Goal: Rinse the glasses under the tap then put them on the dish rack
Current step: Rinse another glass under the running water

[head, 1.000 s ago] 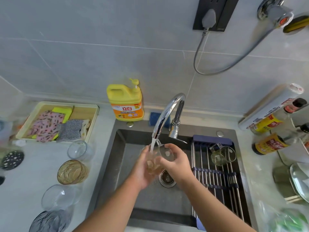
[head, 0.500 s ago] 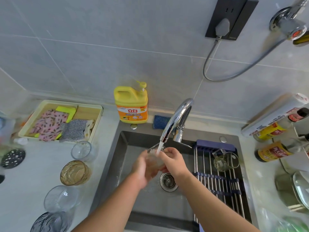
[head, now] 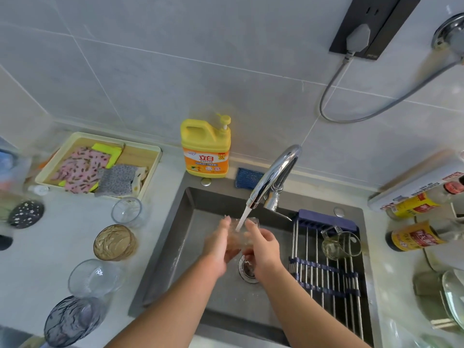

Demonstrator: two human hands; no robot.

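Observation:
Over the grey sink [head: 190,247] both hands hold a clear glass [head: 238,234] under the running chrome tap [head: 275,177]. My left hand [head: 219,243] cups its left side and my right hand [head: 262,244] wraps its right side; the glass is blurred by water and mostly hidden. A clear glass mug [head: 340,243] lies on the roll-up dish rack [head: 326,280] across the sink's right part. Several glasses wait on the left counter: a small clear glass [head: 126,212], an amber glass [head: 115,242], a wide clear glass [head: 94,277] and a dark veined glass [head: 72,320].
A yellow dish-soap bottle [head: 206,149] and a blue sponge [head: 248,178] stand behind the sink. A tray of cloths [head: 100,167] sits at the back left. Sauce bottles [head: 416,237] and a foil roll [head: 414,184] crowd the right counter, with dishes [head: 449,300] in front.
The camera has tilted down and nearer. Both hands have stayed on the glass under the water, shifting their fingers around it and raising it closer to the spout.

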